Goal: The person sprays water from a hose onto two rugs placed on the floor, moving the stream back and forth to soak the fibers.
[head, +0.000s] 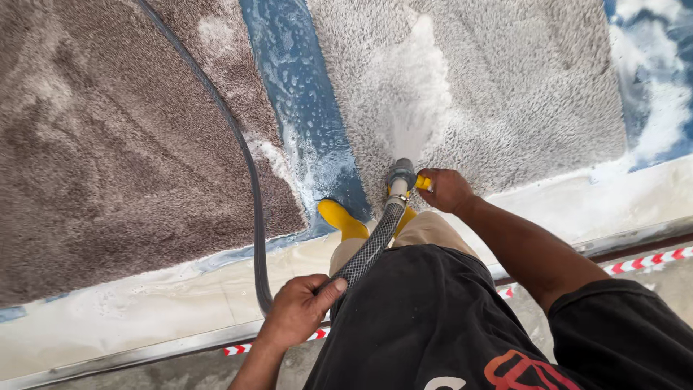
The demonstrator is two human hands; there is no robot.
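My left hand (302, 309) grips a braided grey hose (372, 244) low in the view, near my waist. The hose runs up to a grey nozzle (401, 173) with a yellow valve handle (423, 183), and my right hand (447, 190) is closed on that handle. A white jet of water (422, 94) sprays from the nozzle onto a light grey shaggy rug (520, 87). My yellow boots (345, 219) stand at the rug's near edge.
A darker brown wet rug (108, 144) lies to the left. Between the rugs runs a blue floor strip (296, 87) with foam. A thin dark hose (249, 180) curves across the brown rug. Red-and-white tape (650, 260) marks the metal edge.
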